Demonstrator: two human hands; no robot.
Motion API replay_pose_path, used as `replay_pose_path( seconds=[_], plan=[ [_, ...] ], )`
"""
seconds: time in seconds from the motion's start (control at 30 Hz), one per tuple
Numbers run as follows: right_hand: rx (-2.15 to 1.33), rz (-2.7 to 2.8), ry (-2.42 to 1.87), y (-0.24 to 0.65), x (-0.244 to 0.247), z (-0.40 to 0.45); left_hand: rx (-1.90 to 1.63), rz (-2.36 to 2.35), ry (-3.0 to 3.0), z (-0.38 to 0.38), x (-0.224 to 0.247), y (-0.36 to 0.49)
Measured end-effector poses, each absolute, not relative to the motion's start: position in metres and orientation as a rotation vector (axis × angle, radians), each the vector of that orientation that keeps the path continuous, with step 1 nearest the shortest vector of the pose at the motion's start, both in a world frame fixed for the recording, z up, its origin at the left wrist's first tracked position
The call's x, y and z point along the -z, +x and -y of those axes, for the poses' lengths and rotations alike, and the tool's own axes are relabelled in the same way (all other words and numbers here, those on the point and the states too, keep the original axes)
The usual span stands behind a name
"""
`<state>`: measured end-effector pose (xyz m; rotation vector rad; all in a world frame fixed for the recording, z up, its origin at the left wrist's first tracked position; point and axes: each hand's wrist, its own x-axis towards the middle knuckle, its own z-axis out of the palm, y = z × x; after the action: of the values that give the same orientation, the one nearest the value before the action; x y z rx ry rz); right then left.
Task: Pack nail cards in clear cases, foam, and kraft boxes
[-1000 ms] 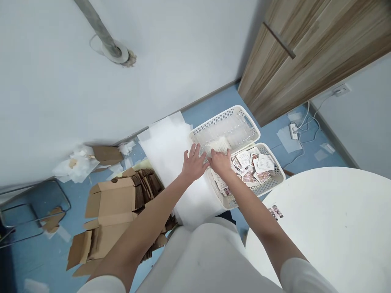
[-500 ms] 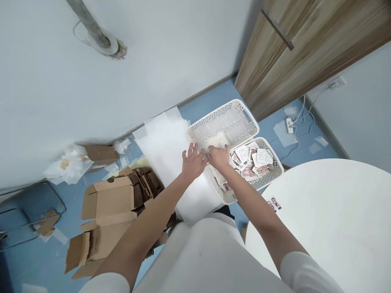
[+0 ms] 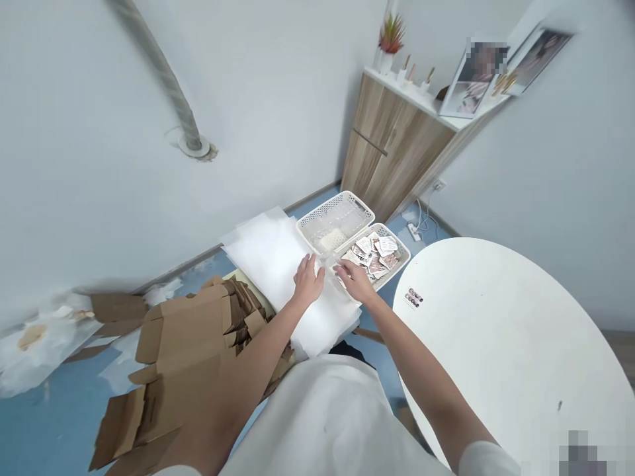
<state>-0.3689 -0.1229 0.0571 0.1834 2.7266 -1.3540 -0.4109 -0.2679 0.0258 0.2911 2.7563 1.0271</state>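
Observation:
Between my two hands is a small clear plastic piece (image 3: 328,259), its exact form hard to make out. My left hand (image 3: 308,283) holds its left side between thumb and fingers, above a stack of white sheets (image 3: 268,248). With bent fingers, my right hand (image 3: 356,280) grips the right side, by the near rim of a white basket (image 3: 404,259) full of printed cards (image 3: 380,254). Behind the hands is a second white basket (image 3: 301,228) with clear plastic pieces (image 3: 342,215) and a pale heap of small bits (image 3: 332,238).
Flattened cardboard boxes (image 3: 191,330) are piled at left. A round white table (image 3: 496,330) stands at right with a small printed card (image 3: 413,297) on it. A wooden cabinet (image 3: 391,139) fills the back corner, near a power strip (image 3: 413,231) and cables.
The view has tilted up, bringing the cabinet top into sight. My hands have come out of the baskets toward me and apart, with the clear piece now between them.

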Motion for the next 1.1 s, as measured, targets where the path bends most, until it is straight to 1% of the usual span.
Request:
replay_pose_path(
  seconds=[0.1, 0.17, 0.23, 0.33, 0.53, 0.67, 0.83, 0.97, 1.1],
  plan=[
    [1.761, -2.523, 0.297, -0.32, -0.06, 0.125, -1.481, -2.366, 0.225, 0.273, -0.028, -0.376],
    [1.917, -2.435, 0.439, -0.288, -0.06, 0.126, -1.629, -2.064, 0.181, 0.272, -0.03, -0.351],
    [2.07, -2.333, 0.634, -0.259, -0.06, 0.127, -1.677, -1.828, 0.143, 0.267, -0.033, -0.326],
    [2.347, -2.1, 0.911, -0.218, -0.061, 0.126, -1.693, -1.601, 0.124, 0.254, -0.035, -0.293],
    [2.64, -1.77, 1.283, -0.147, -0.058, 0.119, -1.707, -1.401, 0.102, 0.218, -0.034, -0.252],
    [2.721, -1.691, 1.429, -0.108, -0.051, 0.109, -1.639, -1.361, 0.135, 0.192, -0.035, -0.231],
    [2.636, -1.698, 1.591, -0.065, -0.052, 0.087, -1.576, -1.341, 0.194, 0.15, -0.038, -0.208],
    [2.588, -1.754, 1.608, -0.035, -0.056, 0.059, -1.498, -1.346, 0.296, 0.114, -0.042, -0.193],
    [2.616, -1.774, 1.673, -0.012, -0.058, 0.023, -1.451, -1.417, 0.38, 0.082, -0.045, -0.183]
  ],
)
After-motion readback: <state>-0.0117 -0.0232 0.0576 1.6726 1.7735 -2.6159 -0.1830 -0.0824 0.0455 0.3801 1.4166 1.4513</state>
